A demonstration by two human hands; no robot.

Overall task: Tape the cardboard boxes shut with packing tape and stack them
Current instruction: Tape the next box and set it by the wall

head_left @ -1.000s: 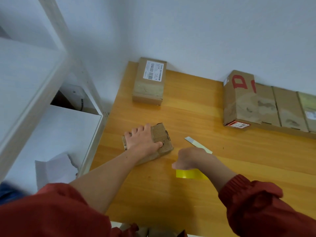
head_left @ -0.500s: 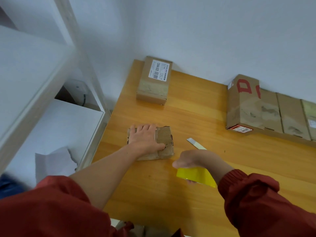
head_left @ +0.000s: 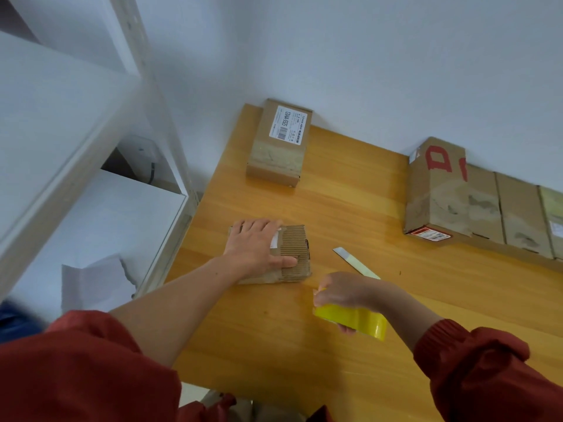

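Left hand [head_left: 259,248]: flat, fingers straight, palm pressing on the box; grips nothing.
Right hand [head_left: 344,292]: fingers curled round the tape.
Box [head_left: 294,254]: small, on the worktop [head_left: 335,208] under the left hand, just left of the right hand; its ribbed right part is uncovered.
Tape [head_left: 353,322]: yellow roll in the right hand, near the box's front right corner.
Strip [head_left: 350,260]: pale, flat, just beyond the right hand.
Labelled box [head_left: 278,144]: well beyond the left hand, at the wall.
Row of boxes [head_left: 457,193]: well beyond the right hand, along the wall.

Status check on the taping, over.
Left hand flat on small box. Right hand grips yellow tape roll. Pale strip lies right of box, apart.
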